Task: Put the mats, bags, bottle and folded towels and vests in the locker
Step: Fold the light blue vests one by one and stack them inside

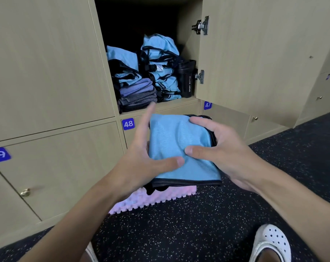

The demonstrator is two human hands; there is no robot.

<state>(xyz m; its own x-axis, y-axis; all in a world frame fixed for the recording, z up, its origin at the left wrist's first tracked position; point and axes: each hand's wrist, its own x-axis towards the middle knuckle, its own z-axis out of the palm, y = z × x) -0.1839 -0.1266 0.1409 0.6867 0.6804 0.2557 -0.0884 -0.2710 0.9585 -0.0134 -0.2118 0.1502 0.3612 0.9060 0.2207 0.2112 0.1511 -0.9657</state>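
Locker compartment [169,106] stood open, its door [251,63] swung out to the right; the shelf inside was crowded, so the likeliest trouble was room, since any new piece would have to ride on top of a pile. Right-hand vest stack [161,72] stood tall and slumped at the crown; a load set off-centre there could tip it, perhaps against the sport bottle [187,80] just right of it. Left-hand vest stack [122,59] sat lower, with folded towels [137,91] in front; the safer landing, I judged. Pink mat [152,200] lay on the floor under the hands, not yet stowed; space for it looked doubtful. Folded blue vest [179,140] was held in the air, near side of the locker and below its ledge; the fold might open if the grip slackened on the lift. Right hand [222,148] gripped its right edge, thumb on top, fingers curled over the far corner; left hand [141,159] lay at its left edge, thumb flat on the cloth, fingers straight, spread, blurred.
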